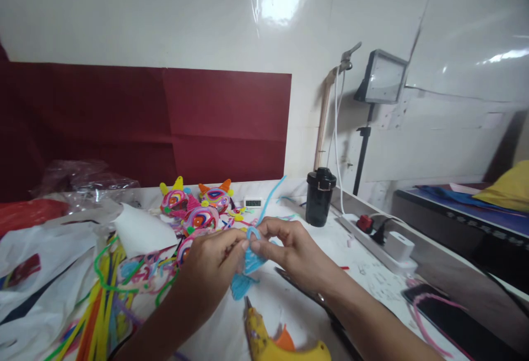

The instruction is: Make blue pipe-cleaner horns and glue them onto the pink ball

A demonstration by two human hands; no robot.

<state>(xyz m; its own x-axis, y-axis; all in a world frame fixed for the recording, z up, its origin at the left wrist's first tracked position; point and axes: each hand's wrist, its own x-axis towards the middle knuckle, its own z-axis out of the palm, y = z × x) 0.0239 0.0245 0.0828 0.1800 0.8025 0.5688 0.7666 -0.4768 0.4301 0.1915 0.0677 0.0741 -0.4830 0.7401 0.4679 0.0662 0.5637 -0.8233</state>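
Note:
Between my two hands is a light blue pipe cleaner (pixel 270 198), bent into a small loop at the fingers with one long end pointing up to the right. My left hand (pixel 217 259) pinches the loop from the left. On the other side, my right hand (pixel 287 245) grips it between thumb and fingers. Below the fingertips hangs a blue fuzzy piece (pixel 253 262); I cannot tell whether it is joined to the loop. Another blue fuzzy piece (pixel 242 286) shows just under it. A yellow glue gun (pixel 264 336) lies in front, its nozzle toward the blue pieces.
Several colourful fuzzy figures (pixel 201 219) stand behind my left hand. Loose pipe cleaners (pixel 99 317) are heaped at the left. A black cup (pixel 319 198), a white power strip (pixel 378 245) and a phone (pixel 450 311) are at the right. Dark scissors (pixel 303 290) lie beneath my right forearm.

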